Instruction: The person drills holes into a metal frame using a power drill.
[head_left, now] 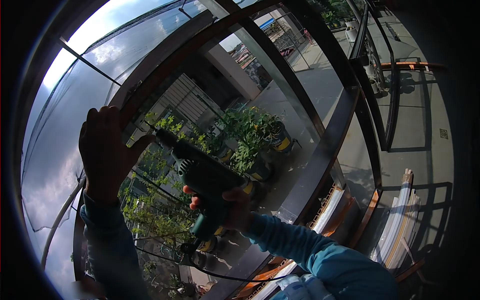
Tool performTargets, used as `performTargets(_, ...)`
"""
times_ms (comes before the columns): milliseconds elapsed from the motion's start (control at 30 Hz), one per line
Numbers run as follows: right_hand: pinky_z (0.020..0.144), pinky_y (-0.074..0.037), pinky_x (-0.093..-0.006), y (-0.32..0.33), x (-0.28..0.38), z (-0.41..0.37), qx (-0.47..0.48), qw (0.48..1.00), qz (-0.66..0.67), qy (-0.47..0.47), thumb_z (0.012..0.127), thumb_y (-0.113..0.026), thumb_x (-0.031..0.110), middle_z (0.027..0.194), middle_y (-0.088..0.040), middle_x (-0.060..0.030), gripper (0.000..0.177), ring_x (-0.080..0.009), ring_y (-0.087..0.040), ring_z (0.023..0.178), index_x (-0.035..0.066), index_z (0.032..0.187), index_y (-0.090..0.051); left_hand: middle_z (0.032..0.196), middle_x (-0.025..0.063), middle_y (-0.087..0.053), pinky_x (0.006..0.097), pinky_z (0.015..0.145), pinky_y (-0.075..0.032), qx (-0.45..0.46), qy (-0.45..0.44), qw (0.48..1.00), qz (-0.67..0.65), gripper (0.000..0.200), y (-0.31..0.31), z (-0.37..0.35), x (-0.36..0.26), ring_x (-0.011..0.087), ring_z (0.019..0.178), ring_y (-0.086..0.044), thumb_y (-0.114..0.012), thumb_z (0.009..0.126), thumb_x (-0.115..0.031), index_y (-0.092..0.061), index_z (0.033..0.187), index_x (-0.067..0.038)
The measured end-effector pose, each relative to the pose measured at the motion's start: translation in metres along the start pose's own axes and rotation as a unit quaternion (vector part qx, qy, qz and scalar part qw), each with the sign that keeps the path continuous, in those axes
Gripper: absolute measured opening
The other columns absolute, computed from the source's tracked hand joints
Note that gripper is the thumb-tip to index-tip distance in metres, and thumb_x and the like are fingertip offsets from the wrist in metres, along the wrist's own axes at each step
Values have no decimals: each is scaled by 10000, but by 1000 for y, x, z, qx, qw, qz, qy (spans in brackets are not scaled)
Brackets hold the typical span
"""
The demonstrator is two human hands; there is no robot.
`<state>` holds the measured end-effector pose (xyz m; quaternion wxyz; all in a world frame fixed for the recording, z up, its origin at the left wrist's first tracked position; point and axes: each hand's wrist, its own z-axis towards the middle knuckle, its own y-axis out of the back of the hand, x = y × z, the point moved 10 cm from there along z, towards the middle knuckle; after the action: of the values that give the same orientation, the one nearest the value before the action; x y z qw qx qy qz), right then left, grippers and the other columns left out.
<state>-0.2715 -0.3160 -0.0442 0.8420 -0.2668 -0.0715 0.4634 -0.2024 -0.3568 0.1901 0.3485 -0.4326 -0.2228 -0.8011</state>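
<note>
My right hand (pixel 235 207) is wrapped around the handle of a dark green corded power drill (pixel 205 172). The drill tilts up and to the left, its chuck close to the thumb of my left hand (pixel 107 150). That hand is raised against the upper bar of a dark metal frame (pixel 175 42). Its fingers bend over the bar and its thumb points toward the drill's tip. Shadow hides exactly what the fingertips touch, and the bit's contact is too dark to make out. A black cord (pixel 220 275) hangs from the handle and runs to the lower right.
Potted leafy plants (pixel 250 140) stand beyond the frame. A wide dark crossbar (pixel 320 160) slants past my right forearm. Long pale strips (pixel 400 225) lie on the concrete floor (pixel 415 165) at right, near another dark frame (pixel 392 110). Netting (pixel 65 145) stretches along the left.
</note>
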Motion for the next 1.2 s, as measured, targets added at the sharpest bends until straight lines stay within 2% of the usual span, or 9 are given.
performTargets(433, 955, -473, -370, 0, -1, 3, -2, 999, -32, 7, 753, -569, 227, 1293, -519, -183, 702, -250, -611, 1029, -44, 1365, -356, 882, 121, -534, 373, 760, -438, -20, 1, 1000, -3, 706, 2, 2, -1, 268, 852, -519, -771, 615, -559, -558, 980, 6)
performTargets(567, 926, -477, -371, -1, -2, 4, -1, 1000, -13, 5, 759, -567, 240, 1290, -518, -195, 700, -234, -619, 973, -31, 1370, -358, 855, 112, -521, 379, 741, -439, -35, -11, 999, -14, 579, 4, 3, -2, 276, 825, -512, -805, 626, -434, -548, 936, -18)
performTargets(600, 910, -459, -376, 1, -4, 4, -2, 1000, -2, 6, 744, -584, 266, 1297, -489, -224, 753, -227, -601, 949, -44, 1381, -327, 849, 108, -518, 382, 735, -439, -50, -16, 999, -15, 537, 6, 2, -2, 279, 818, -510, -810, 632, -387, -545, 927, -25)
performTargets(633, 895, -440, -380, 2, -4, 6, -1, 1000, 9, 7, 728, -601, 292, 1304, -460, -254, 809, -221, -583, 925, -56, 1392, -296, 849, 108, -518, 382, 735, -439, -49, -16, 999, -13, 537, 6, 2, -1, 279, 818, -510, -810, 632, -387, -545, 927, -25)
performTargets(767, 848, -438, -361, 2, -7, 11, -2, 999, 45, 10, 730, -603, 292, 1296, -467, -250, 798, -195, -575, 888, -61, 1382, -308, 857, 105, -524, 390, 735, -446, -52, -12, 998, -34, 467, 6, 4, -2, 289, 828, -514, -802, 652, -325, -549, 911, -29)
performTargets(867, 865, -439, -366, 1, -4, 11, -3, 1000, 10, 20, 738, -601, 284, 1303, -467, -241, 782, -196, -577, 908, -62, 1379, -314, 875, 109, -534, 391, 757, -452, -39, -4, 999, -37, 460, 6, 9, -6, 294, 843, -524, -801, 655, -321, -553, 909, -28)
performTargets(933, 883, -455, -347, 4, 2, 10, -29, 996, -69, 38, 774, -569, 261, 1244, -557, -185, 641, -195, -602, 922, -44, 1320, -430, 886, 111, -540, 392, 773, -455, -33, -2, 999, -33, 461, 5, 11, -7, 298, 852, -530, -800, 656, -320, -556, 914, -26)
performTargets(1133, 878, -441, -347, 10, 12, 13, -2, 981, -178, 78, 774, -577, 285, 1193, -589, -136, 616, -203, -589, 933, -58, 1277, -483, 903, 120, -552, 401, 802, -451, -40, -8, 998, -38, 478, 1, 15, -8, 307, 861, -538, -794, 667, -310, -560, 961, -15)
performTargets(1200, 874, -441, -346, 8, 11, 14, 11, 983, -169, 77, 777, -580, 295, 1169, -595, -126, 620, -200, -587, 927, -55, 1280, -482, 900, 121, -551, 399, 804, -451, -44, -15, 998, -34, 461, 2, 14, -9, 309, 859, -536, -785, 680, -295, -554, 960, -12)
